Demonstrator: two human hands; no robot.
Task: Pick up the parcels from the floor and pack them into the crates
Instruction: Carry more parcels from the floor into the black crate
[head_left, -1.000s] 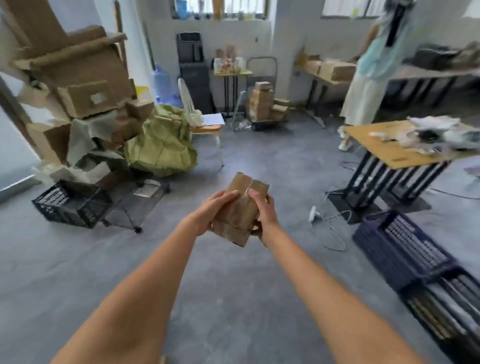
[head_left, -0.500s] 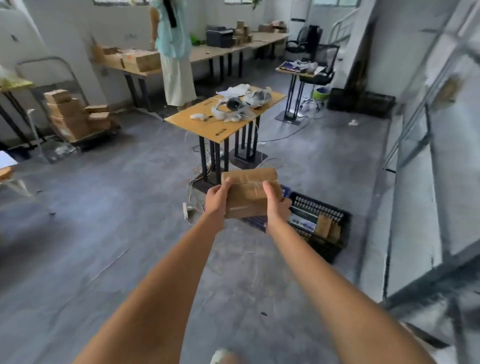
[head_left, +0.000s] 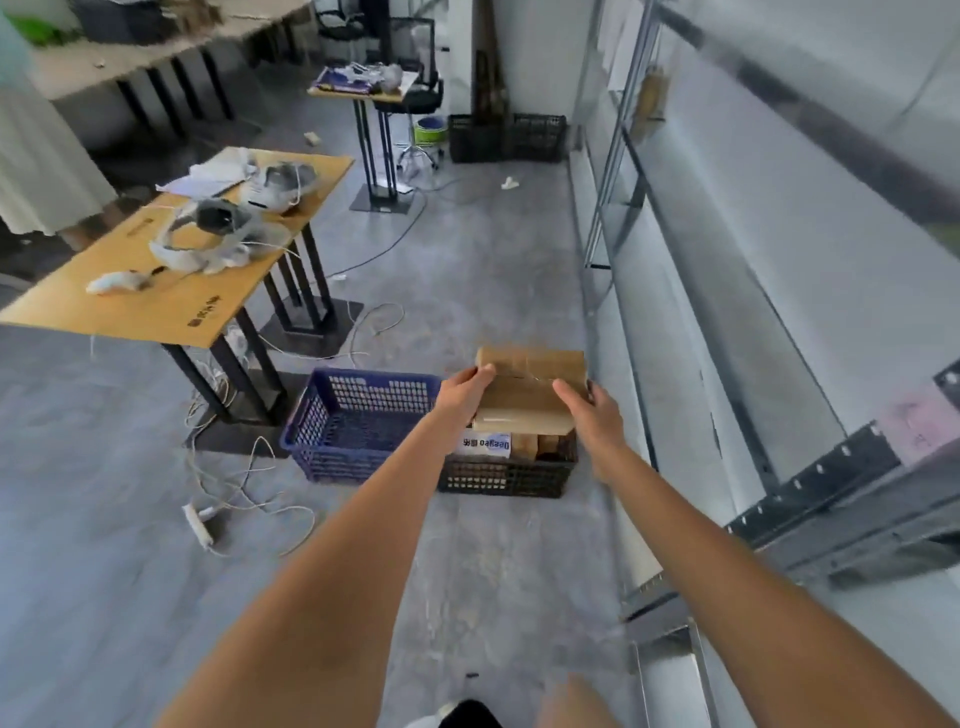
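My left hand (head_left: 460, 388) and right hand (head_left: 589, 410) gripping one brown parcel (head_left: 527, 395) between them, above black crate (head_left: 506, 475) holding parcels, blue crate (head_left: 358, 426) beside.

Two crates sit side by side on the floor (head_left: 493, 249); the left crate (head_left: 358, 431) lies just right of the surface (head_left: 171, 312); the right crate (head_left: 511, 475) holds parcels (head_left: 524, 447); a power strip (head_left: 197, 524) lies left of both.
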